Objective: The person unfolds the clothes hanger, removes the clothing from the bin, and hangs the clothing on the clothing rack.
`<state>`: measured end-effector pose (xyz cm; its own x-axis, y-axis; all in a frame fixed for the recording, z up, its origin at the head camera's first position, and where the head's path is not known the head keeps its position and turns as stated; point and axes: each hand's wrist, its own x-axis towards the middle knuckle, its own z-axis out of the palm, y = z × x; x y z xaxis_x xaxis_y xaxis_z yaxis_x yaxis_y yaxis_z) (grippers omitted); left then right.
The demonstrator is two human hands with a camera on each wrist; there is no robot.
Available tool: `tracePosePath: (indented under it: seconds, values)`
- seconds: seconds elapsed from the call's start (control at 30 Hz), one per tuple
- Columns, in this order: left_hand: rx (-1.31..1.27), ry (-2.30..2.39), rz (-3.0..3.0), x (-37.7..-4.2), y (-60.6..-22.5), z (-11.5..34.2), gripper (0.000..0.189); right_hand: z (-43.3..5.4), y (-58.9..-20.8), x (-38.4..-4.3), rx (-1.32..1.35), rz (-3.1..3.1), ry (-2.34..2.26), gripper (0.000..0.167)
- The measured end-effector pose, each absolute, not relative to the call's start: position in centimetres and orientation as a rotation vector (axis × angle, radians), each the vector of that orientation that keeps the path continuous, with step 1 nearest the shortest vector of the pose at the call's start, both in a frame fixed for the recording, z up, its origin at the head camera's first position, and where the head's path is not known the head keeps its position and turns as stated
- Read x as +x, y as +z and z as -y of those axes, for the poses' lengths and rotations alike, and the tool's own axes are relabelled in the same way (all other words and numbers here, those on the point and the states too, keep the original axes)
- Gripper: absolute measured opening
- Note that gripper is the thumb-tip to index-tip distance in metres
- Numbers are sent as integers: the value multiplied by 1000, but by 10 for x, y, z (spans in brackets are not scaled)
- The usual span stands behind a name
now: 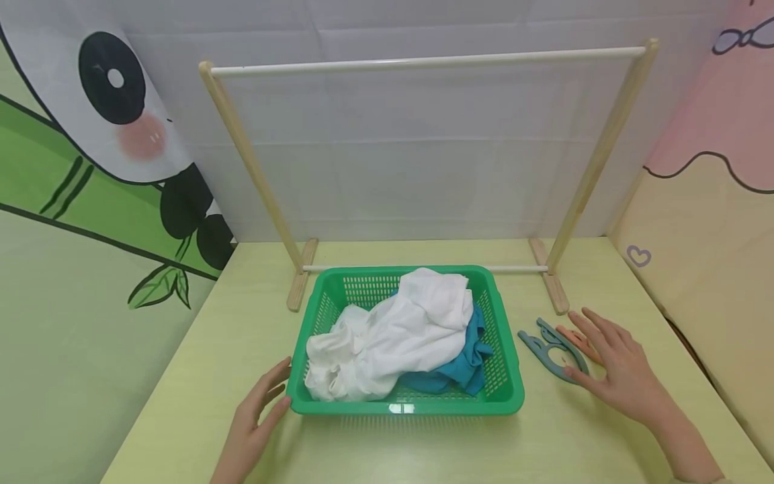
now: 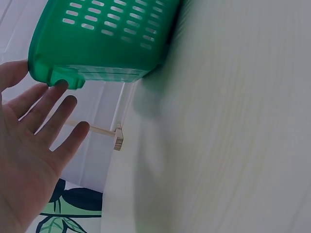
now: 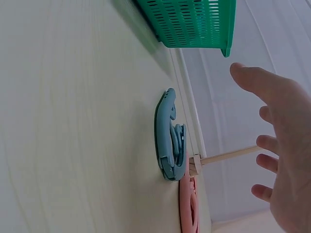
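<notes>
A green plastic basket (image 1: 405,407) stands on the table, holding a crumpled white garment (image 1: 417,329) with blue cloth (image 1: 468,370) partly under it. My left hand (image 1: 256,410) is at the basket's left side, its fingers spread; in the left wrist view the fingertips are right at the rim tab (image 2: 68,77). To the right of the basket lie a grey-blue folding hanger (image 3: 164,131) and an orange-pink one (image 3: 186,204), side by side. Over their right end hovers my right hand (image 1: 625,370), fingers extended and nothing held.
Behind the basket stands a wooden rack with a white top bar (image 1: 423,62); its wooden feet (image 1: 550,279) rest on the table. White cloth (image 1: 423,188) hangs at the back, and printed panels (image 1: 701,255) close off both sides.
</notes>
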<state>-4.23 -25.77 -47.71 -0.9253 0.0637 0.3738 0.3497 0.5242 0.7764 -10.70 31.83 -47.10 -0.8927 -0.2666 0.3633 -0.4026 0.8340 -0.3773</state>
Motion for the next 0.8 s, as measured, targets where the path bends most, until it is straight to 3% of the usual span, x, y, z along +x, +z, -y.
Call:
tracePosePath:
  seconds: [0.8]
  values:
    - [-264, -1645, 2370, -40, -481, 251, 57, -320, -499, -112, 679, 2600, 717, 89]
